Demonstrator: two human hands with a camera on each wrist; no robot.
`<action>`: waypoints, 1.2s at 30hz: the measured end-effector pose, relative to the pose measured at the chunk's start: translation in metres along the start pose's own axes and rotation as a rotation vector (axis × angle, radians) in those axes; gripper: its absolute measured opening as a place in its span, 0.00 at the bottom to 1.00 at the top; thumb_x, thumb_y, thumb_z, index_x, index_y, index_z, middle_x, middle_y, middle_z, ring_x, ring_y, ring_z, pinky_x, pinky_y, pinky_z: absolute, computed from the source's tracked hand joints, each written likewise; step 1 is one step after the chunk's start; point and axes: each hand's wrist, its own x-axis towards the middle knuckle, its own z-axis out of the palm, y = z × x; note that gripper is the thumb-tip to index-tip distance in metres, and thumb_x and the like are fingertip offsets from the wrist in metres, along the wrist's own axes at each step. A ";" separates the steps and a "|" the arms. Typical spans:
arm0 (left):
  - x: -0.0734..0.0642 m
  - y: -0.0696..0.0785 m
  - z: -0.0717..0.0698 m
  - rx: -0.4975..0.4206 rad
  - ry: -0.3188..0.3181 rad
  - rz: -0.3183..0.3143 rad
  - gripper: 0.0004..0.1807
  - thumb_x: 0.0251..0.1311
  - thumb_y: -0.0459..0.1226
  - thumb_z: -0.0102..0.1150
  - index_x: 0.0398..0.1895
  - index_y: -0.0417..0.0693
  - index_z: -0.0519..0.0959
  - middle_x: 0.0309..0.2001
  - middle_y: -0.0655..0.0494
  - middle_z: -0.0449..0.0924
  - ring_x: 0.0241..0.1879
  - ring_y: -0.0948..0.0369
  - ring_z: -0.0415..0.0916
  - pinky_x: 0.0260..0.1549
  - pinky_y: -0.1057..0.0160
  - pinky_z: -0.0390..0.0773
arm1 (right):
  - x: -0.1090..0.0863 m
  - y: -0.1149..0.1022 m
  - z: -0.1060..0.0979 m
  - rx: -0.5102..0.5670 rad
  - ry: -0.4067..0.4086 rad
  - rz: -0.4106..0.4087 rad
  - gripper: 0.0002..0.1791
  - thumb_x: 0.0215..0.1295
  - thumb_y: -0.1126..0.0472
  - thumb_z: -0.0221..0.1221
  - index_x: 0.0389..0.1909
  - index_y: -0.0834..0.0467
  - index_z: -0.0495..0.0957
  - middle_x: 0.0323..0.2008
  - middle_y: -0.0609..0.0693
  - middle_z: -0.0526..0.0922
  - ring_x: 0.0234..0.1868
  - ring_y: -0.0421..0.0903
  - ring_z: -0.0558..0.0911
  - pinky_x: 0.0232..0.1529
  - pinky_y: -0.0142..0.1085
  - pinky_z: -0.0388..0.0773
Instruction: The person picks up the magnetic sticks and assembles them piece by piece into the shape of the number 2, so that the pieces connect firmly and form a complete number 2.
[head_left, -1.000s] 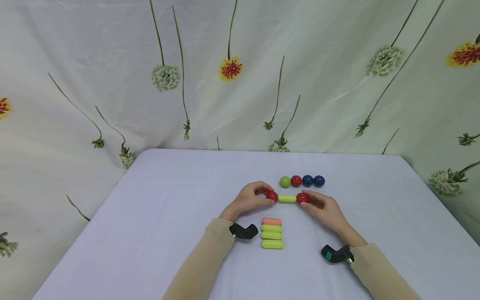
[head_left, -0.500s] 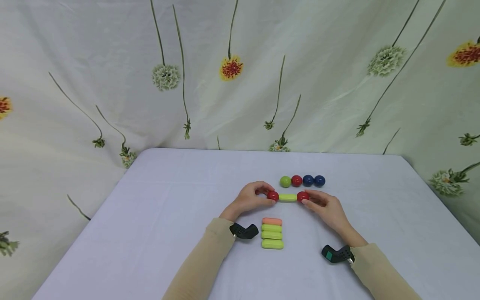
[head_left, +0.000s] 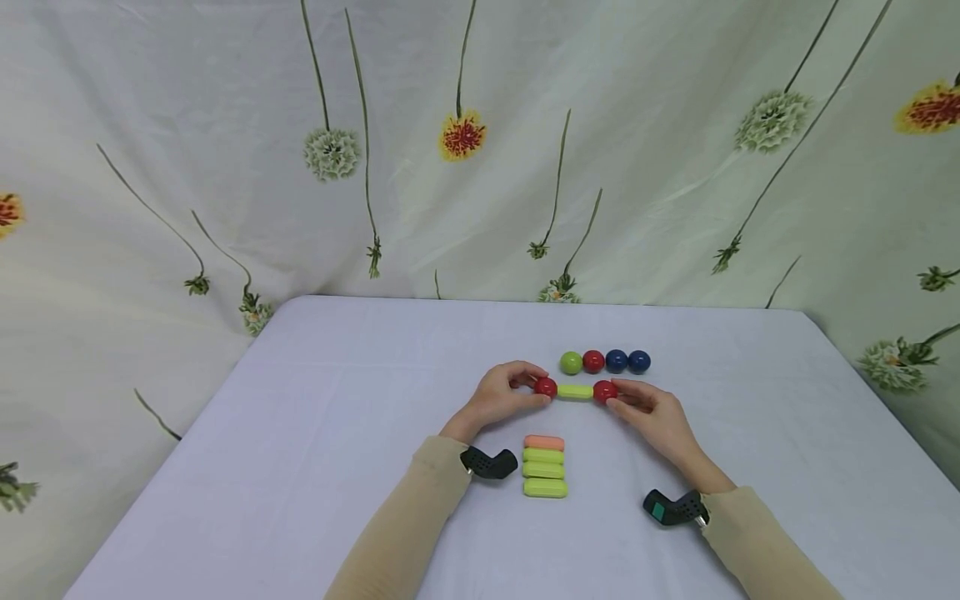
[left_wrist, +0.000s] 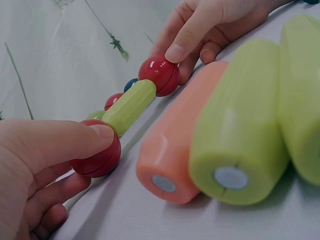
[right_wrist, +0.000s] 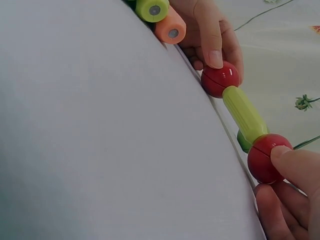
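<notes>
My left hand [head_left: 507,395] pinches a red ball [head_left: 545,387] between thumb and fingers. Opposite it, my right hand [head_left: 653,414] pinches a second red ball [head_left: 604,392] the same way. A yellow-green ribbed rod [head_left: 574,392] spans the two balls, its ends against them, so all three form a straight dumbbell shape. In the left wrist view the rod [left_wrist: 130,106] slants away from the near ball [left_wrist: 102,155], under my left thumb. The right wrist view shows my right thumb pressed on its ball [right_wrist: 266,161].
Behind the hands, a row holds a green ball [head_left: 571,362], a red ball [head_left: 593,361] and two blue balls [head_left: 627,362]. Nearer me lie an orange rod [head_left: 543,442] and several yellow-green rods [head_left: 544,472], stacked side by side; grey discs show in some rod ends. A flowered cloth hangs behind the table.
Both hands keep their pinch on the red balls. The joined rod and balls have shifted very slightly away from me, towards the row of balls.
</notes>
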 end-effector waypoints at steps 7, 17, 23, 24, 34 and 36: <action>0.000 0.000 0.001 0.004 0.010 -0.010 0.19 0.49 0.43 0.70 0.46 0.53 0.81 0.38 0.63 0.80 0.43 0.64 0.72 0.47 0.61 0.69 | 0.000 0.001 0.000 -0.006 0.004 -0.002 0.22 0.62 0.57 0.62 0.55 0.64 0.76 0.46 0.59 0.82 0.41 0.51 0.82 0.37 0.25 0.75; 0.001 -0.001 0.002 0.007 0.019 -0.009 0.19 0.50 0.44 0.69 0.46 0.53 0.81 0.38 0.63 0.79 0.44 0.64 0.72 0.48 0.61 0.69 | 0.000 0.000 -0.001 -0.005 0.010 -0.001 0.21 0.62 0.60 0.61 0.54 0.64 0.76 0.44 0.59 0.82 0.38 0.48 0.81 0.36 0.25 0.76; 0.001 -0.002 0.002 0.008 0.026 -0.015 0.19 0.51 0.43 0.69 0.47 0.53 0.80 0.39 0.63 0.79 0.44 0.63 0.72 0.48 0.61 0.70 | 0.000 0.000 0.000 0.009 0.010 0.002 0.20 0.62 0.60 0.61 0.54 0.64 0.76 0.43 0.59 0.83 0.34 0.45 0.82 0.35 0.26 0.76; 0.001 -0.002 0.002 0.009 0.027 -0.015 0.19 0.51 0.43 0.69 0.47 0.53 0.80 0.39 0.63 0.79 0.44 0.64 0.72 0.48 0.62 0.70 | 0.000 0.000 0.000 0.009 0.009 0.004 0.20 0.62 0.60 0.61 0.54 0.64 0.76 0.43 0.58 0.83 0.34 0.45 0.82 0.35 0.26 0.76; 0.002 -0.002 0.002 0.005 0.038 -0.001 0.19 0.51 0.42 0.69 0.47 0.51 0.80 0.38 0.62 0.80 0.43 0.64 0.73 0.47 0.62 0.69 | 0.000 -0.001 0.000 0.031 0.016 0.012 0.20 0.63 0.58 0.61 0.53 0.63 0.77 0.39 0.58 0.83 0.29 0.44 0.80 0.32 0.28 0.75; 0.001 -0.002 0.002 0.001 0.040 0.004 0.19 0.51 0.42 0.69 0.47 0.51 0.80 0.38 0.61 0.80 0.43 0.64 0.73 0.47 0.62 0.69 | 0.000 -0.001 -0.001 0.040 0.019 0.010 0.20 0.63 0.57 0.61 0.53 0.63 0.77 0.39 0.58 0.83 0.28 0.44 0.80 0.31 0.28 0.75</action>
